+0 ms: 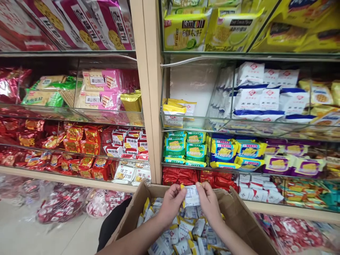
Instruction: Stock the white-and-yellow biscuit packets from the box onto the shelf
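Note:
Above an open cardboard box (239,216), a small white packet with yellow ends (192,196) is held between my two hands. My left hand (172,203) pinches its left edge, and my right hand (208,202) pinches its right side. Blue print shows on the side of the packet facing me. Many similar white and yellow packets (183,230) lie loosely in the box below my hands, partly hidden by my forearms.
Glass-fronted shelves of wrapped snacks rise ahead, split by a wooden post (151,88). A shelf bin at centre right holds a few yellow and white packets (174,113). Plastic bags of red packets (62,205) lie on the floor at left, others at lower right.

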Tool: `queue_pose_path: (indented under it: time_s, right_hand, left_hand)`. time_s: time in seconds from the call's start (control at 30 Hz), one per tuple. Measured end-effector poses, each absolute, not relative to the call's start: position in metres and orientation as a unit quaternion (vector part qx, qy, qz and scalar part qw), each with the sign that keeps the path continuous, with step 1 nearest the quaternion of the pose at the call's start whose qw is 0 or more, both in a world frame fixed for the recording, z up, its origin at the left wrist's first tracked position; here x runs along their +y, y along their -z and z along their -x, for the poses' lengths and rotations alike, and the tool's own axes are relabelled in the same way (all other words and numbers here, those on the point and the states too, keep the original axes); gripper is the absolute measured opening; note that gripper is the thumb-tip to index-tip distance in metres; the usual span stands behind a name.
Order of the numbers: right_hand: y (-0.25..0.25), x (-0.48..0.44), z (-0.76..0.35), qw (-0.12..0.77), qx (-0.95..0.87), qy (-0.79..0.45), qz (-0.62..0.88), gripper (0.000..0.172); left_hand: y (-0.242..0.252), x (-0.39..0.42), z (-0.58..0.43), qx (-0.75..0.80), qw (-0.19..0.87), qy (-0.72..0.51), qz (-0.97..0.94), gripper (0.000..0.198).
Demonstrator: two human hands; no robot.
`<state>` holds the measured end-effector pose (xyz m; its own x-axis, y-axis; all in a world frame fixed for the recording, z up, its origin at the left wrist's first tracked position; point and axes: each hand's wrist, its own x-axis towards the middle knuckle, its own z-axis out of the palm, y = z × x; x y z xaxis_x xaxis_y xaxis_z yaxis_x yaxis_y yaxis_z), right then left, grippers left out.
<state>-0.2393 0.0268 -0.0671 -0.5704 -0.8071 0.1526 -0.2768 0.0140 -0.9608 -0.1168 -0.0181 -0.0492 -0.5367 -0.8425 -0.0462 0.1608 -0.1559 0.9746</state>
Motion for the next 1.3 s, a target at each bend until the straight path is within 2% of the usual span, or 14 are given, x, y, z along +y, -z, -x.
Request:
queue_pose_path:
  time_s: [0.27, 0.33, 0.4, 0.47, 0.57, 0.63, 0.7, 0.77, 0.8, 0.93, 1.0, 1.07, 1.13, 1.3]
  right_hand:
    - [0.066, 0.035, 0.225, 0.281, 0.656, 0.600, 0.362, 0.036]
    - [0.065, 0.038, 0.226, 0.261, 0.658, 0.595, 0.382, 0.036]
    - [0.062, 0.041, 0.231, 0.177, 0.670, 0.580, 0.429, 0.034]
    - [0.058, 0.045, 0.238, 0.033, 0.658, 0.553, 0.510, 0.032]
    - [0.052, 0.051, 0.249, -0.148, 0.558, 0.477, 0.663, 0.029]
    - [0.049, 0.056, 0.253, -0.189, 0.498, 0.416, 0.737, 0.027]
    - [0.047, 0.059, 0.254, -0.196, 0.480, 0.361, 0.775, 0.023]
    - [0.045, 0.062, 0.253, -0.176, 0.490, 0.335, 0.785, 0.020]
    - [0.045, 0.063, 0.252, -0.155, 0.497, 0.338, 0.784, 0.020]
    - [0.052, 0.062, 0.249, -0.091, 0.562, 0.422, 0.706, 0.015]
    - [0.060, 0.059, 0.246, -0.030, 0.604, 0.468, 0.644, 0.027]
    - [0.067, 0.056, 0.244, 0.083, 0.622, 0.506, 0.592, 0.039]
    - [0.071, 0.052, 0.243, 0.175, 0.625, 0.524, 0.551, 0.038]
    - [0.054, 0.047, 0.243, 0.248, 0.636, 0.488, 0.544, 0.027]
  left_hand:
    - [0.052, -0.013, 0.116, -0.594, 0.424, 0.596, -0.335, 0.031]
    - [0.051, -0.015, 0.115, -0.597, 0.420, 0.595, -0.336, 0.033]
    - [0.049, -0.017, 0.113, -0.592, 0.401, 0.612, -0.338, 0.035]
    - [0.045, -0.019, 0.111, -0.580, 0.364, 0.642, -0.344, 0.039]
    - [0.038, -0.021, 0.106, -0.515, 0.199, 0.767, -0.326, 0.053]
    - [0.035, -0.021, 0.104, -0.436, 0.106, 0.850, -0.276, 0.056]
    - [0.033, -0.021, 0.102, -0.383, 0.111, 0.886, -0.237, 0.043]
    - [0.032, -0.022, 0.102, -0.378, 0.167, 0.882, -0.225, 0.025]
    - [0.032, -0.022, 0.102, -0.381, 0.187, 0.878, -0.222, 0.024]
    - [0.030, -0.021, 0.104, -0.393, 0.257, 0.859, -0.203, 0.036]
    - [0.029, -0.021, 0.105, -0.388, 0.282, 0.855, -0.198, 0.044]
    - [0.030, -0.021, 0.105, -0.386, 0.297, 0.851, -0.196, 0.049]
    - [0.033, -0.022, 0.104, -0.404, 0.299, 0.838, -0.212, 0.044]
    - [0.040, -0.025, 0.098, -0.572, 0.285, 0.736, -0.221, 0.031]
